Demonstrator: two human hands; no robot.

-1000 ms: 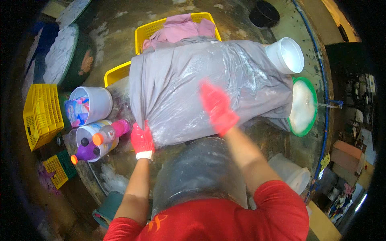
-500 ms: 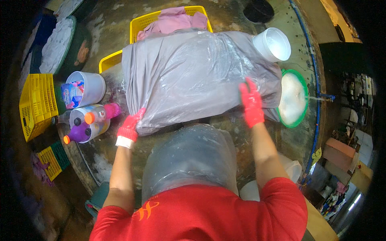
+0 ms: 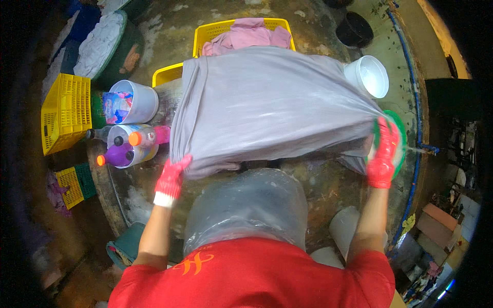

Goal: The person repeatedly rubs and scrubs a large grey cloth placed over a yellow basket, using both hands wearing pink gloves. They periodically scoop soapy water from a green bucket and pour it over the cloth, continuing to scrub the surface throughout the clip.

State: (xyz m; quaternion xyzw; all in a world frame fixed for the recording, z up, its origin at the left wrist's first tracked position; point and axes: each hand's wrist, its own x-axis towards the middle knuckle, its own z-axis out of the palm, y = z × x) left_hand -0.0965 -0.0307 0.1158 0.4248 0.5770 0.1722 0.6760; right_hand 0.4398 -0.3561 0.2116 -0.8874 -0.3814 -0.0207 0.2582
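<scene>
A wide grey wet cloth point(image 3: 272, 97) is stretched in front of me. My left hand point(image 3: 173, 177), in a red glove with a white cuff, grips its near left edge, where the fabric bunches in folds. At the right, my gloved right hand point(image 3: 383, 156) is closed on the cloth's side and draws it into a taut point. Behind that hand, a green basin point(image 3: 402, 141) is partly covered. Under the far side of the cloth, a yellow crate point(image 3: 218, 32) holds a pink cloth point(image 3: 251, 35).
At the left stand a white bucket point(image 3: 146, 102) with a colourful packet and another bucket point(image 3: 144, 154) with several bottles, including a purple bottle point(image 3: 119, 155). A white tub point(image 3: 372, 77) and black bucket point(image 3: 354, 31) are at the far right. A blue pipe point(image 3: 417, 102) runs along the right edge.
My right hand has moved right and slightly nearer, pulling the cloth's right side outward and tightening it. My left hand stays at the left edge. The whole view has shifted slightly.
</scene>
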